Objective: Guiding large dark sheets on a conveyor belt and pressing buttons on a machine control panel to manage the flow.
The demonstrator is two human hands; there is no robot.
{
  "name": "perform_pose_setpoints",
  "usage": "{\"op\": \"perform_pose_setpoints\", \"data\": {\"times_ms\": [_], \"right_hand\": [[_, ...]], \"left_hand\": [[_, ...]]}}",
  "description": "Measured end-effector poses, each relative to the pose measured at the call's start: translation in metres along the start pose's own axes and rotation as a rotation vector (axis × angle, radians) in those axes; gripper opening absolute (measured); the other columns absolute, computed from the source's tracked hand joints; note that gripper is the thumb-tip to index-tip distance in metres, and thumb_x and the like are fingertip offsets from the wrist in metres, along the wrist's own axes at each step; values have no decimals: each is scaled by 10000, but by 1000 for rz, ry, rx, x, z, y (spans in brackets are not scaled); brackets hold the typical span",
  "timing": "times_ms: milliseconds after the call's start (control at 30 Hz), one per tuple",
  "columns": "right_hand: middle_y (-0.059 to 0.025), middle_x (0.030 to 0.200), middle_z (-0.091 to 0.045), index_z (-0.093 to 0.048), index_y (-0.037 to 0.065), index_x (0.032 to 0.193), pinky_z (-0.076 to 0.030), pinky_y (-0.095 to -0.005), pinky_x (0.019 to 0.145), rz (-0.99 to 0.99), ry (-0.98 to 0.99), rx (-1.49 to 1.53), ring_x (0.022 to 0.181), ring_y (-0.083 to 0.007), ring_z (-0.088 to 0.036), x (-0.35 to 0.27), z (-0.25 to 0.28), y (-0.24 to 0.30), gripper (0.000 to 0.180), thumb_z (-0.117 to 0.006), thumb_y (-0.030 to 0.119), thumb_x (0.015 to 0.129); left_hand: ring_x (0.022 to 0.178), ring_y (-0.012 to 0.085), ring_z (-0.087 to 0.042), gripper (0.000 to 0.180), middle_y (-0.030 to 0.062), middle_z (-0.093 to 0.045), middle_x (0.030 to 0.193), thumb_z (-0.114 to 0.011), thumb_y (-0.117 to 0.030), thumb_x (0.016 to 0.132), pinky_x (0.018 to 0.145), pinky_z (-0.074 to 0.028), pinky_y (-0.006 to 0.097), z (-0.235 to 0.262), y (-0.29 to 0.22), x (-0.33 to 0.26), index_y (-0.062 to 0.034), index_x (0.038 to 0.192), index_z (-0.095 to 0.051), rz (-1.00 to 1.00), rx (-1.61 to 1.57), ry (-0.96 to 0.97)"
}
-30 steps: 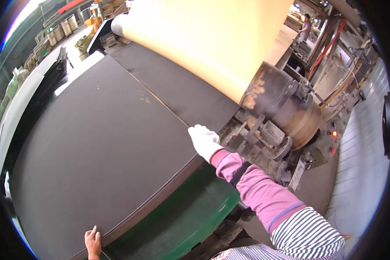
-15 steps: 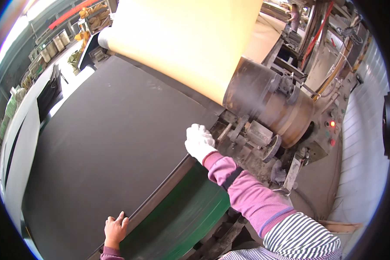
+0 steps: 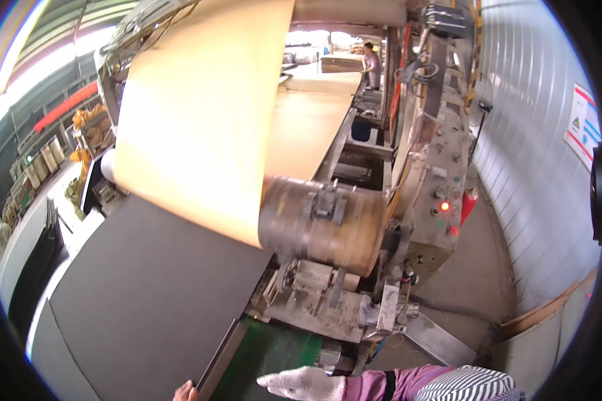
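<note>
The right hand, in a pale glove, has its grip off everything: fingers straight, held flat over a green surface. The left hand, bare, is cut off by the lower edge of view; its fingers meet the near right edge of a dark sheet, but whether the grip is clamped there I cannot tell. Largest is a bright tan sheet, slanting down from the top to a curved lower end. Below it, the dark sheet spreads smoothly along the green surface's left edge. A worn, brownish metal drum stands right of both sheets. Next comes the green surface, nearer than the drum, then a grey control panel with a small glowing red light.
</note>
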State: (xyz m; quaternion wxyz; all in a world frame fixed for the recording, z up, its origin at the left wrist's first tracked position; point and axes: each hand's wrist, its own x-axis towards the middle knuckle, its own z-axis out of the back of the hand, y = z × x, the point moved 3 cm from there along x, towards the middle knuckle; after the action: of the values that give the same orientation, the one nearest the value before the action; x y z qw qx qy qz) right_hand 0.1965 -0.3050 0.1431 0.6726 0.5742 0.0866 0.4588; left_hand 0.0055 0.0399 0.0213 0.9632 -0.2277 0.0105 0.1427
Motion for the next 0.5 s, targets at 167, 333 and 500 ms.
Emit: {"op": "perform_pose_setpoints", "data": {"times_ms": [167,333,500], "right_hand": [[-43,1111,-707,-669,125,1192,-549,-356,886,-93,107,-284,989,-199,-688,-60,30,-15,299,-675,167,896],[-110,1139,-686,-644,-10,1172,-507,-362,968,-224,107,-30,1060,-187,-655,-106,65,-26,278,-573,107,931],[-113,1130,-694,-662,-14,1133,-512,-287,929,-364,112,-234,1084,-199,-642,-134,79,-36,260,-555,114,933]], "left_hand": [[1314,524,-393,523,311,-309,1508,-407,-113,994,1096,-345,573,30,7,-48,-139,1512,-337,277,285,159],[1303,549,-385,559,327,-261,1519,-329,-90,986,1090,-356,565,32,-12,-27,-185,1534,-279,527,274,388],[1291,497,-427,551,315,-337,1480,-347,-85,978,1078,-377,538,31,-68,28,-131,1524,-294,359,286,377]]}}
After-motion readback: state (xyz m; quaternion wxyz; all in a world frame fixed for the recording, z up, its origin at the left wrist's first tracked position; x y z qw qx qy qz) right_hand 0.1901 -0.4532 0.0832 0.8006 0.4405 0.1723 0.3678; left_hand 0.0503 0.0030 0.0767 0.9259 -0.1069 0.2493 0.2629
